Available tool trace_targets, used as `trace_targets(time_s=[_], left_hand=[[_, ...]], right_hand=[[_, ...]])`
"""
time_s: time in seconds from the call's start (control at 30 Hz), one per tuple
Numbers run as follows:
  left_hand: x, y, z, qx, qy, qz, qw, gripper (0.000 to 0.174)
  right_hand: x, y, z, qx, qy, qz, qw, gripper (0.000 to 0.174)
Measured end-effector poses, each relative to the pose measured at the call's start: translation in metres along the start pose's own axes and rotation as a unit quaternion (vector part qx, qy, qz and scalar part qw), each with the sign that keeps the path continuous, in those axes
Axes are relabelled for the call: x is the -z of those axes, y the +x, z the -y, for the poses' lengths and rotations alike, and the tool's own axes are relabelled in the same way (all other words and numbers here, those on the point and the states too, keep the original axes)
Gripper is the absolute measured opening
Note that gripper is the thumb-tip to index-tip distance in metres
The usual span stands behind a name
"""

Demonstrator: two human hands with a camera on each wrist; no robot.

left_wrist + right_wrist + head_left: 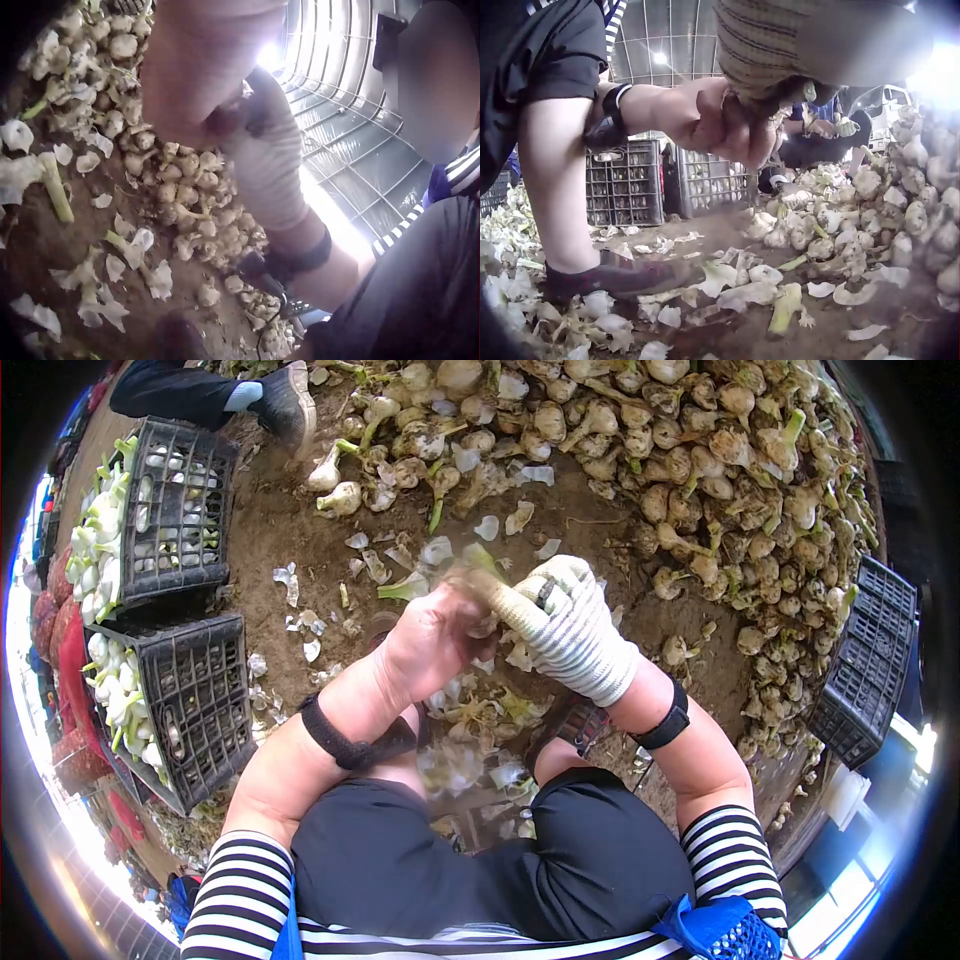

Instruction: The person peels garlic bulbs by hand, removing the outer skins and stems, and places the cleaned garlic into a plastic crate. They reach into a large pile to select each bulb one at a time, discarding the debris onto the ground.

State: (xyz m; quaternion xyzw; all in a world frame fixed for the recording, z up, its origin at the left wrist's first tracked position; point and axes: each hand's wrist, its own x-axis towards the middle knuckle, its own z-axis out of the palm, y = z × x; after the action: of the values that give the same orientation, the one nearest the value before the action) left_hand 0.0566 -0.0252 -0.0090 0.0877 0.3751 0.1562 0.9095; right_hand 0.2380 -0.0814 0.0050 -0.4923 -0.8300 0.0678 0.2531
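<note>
As we sit over the dirt floor (290,525), our bare left hand (432,642) and gloved right hand (577,628) both curl around one pale stalk (497,598), held just ahead of our knees above scattered peelings (480,715).

Black and white striped top, with the short sleeves (245,890) showing at 7 and 5 o'clock in the head view. Black shorts (480,860) down at 6. There's a black strap on each wrist: the left wrist strap (345,742) and the right wrist strap (668,722). The right hand (570,622) is in a white ribbed knit glove (592,658), and the left hand (430,640) is bare. Dark, dusty shoe (615,277) on the foot. There's also a bright blue mesh bit (735,932) at 5 o'clock, can't tell what it is.
</note>
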Motion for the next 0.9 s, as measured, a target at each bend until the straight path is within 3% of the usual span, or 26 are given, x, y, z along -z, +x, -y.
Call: trace_targets(time_s=[0.1,0.17,0.3,0.37,0.4,0.43,0.47,0.5,0.53,0.57,0.63,0.67,0.7,0.77,0.8,0.83,0.9], left_hand=[[-0.015,-0.003,-0.007,0.005,0.034,-0.001,0.999,0.026],[-0.017,-0.001,-0.01,-0.107,0.188,0.011,0.976,0.027],[-0.01,-0.006,-0.02,-0.063,0.187,0.025,0.98,0.036],[-0.024,-0.011,-0.024,0.008,0.044,0.041,0.998,0.029],[-0.025,-0.011,-0.024,-0.002,0.011,0.053,0.999,0.029],[-0.026,-0.008,-0.019,-0.005,0.011,0.057,0.998,0.029],[-0.026,-0.003,-0.011,-0.118,0.087,0.039,0.988,0.033],[-0.024,0.001,-0.006,-0.227,0.161,0.019,0.96,0.04],[-0.023,0.003,-0.005,-0.244,0.203,0.006,0.948,0.055],[-0.024,0.005,-0.001,-0.245,0.203,0.008,0.948,0.055],[-0.03,0.011,0.008,-0.338,0.244,0.024,0.909,0.055],[-0.031,0.013,0.011,-0.36,0.241,0.019,0.901,0.053],[-0.031,0.01,0.01,-0.36,0.241,0.019,0.901,0.053],[-0.03,0.003,0.002,-0.284,0.231,0.008,0.931,0.048],[-0.026,0.002,-0.002,-0.213,0.104,0.03,0.971,0.041],[-0.024,0.002,-0.005,-0.158,0.08,0.048,0.983,0.034],[-0.011,-0.002,-0.023,0.024,-0.066,0.164,0.984,0.038]], right_hand=[[0.001,0.0,0.0,0.018,-0.035,-0.063,0.997,0.059],[0.003,0.002,0.002,0.005,-0.027,-0.083,0.996,0.056],[0.008,0.004,0.004,-0.006,-0.09,-0.136,0.987,0.05],[0.01,0.01,0.002,-0.058,-0.1,-0.18,0.977,0.05],[0.014,0.015,0.006,-0.159,-0.026,-0.165,0.973,0.053],[0.0,0.012,0.014,-0.313,0.32,-0.258,0.856,0.064],[-0.004,0.015,0.016,-0.361,0.477,-0.299,0.744,0.068],[-0.007,0.015,0.015,-0.395,0.614,-0.327,0.6,0.072],[-0.008,0.011,0.008,-0.403,0.71,-0.247,0.522,0.081],[-0.013,0.014,0.012,-0.405,0.734,-0.242,0.488,0.066],[-0.014,0.017,0.021,-0.433,0.695,-0.206,0.536,0.044],[-0.013,0.022,0.023,-0.443,0.69,-0.231,0.524,0.024],[-0.012,0.021,0.023,-0.443,0.69,-0.231,0.523,0.024],[-0.009,0.017,0.023,-0.448,0.652,-0.242,0.561,0.022],[-0.005,0.014,0.023,-0.439,0.628,-0.226,0.602,0.018],[-0.006,0.014,0.024,-0.438,0.628,-0.224,0.602,0.018],[-0.011,0.013,0.026,-0.412,0.52,-0.248,0.706,0.018]])
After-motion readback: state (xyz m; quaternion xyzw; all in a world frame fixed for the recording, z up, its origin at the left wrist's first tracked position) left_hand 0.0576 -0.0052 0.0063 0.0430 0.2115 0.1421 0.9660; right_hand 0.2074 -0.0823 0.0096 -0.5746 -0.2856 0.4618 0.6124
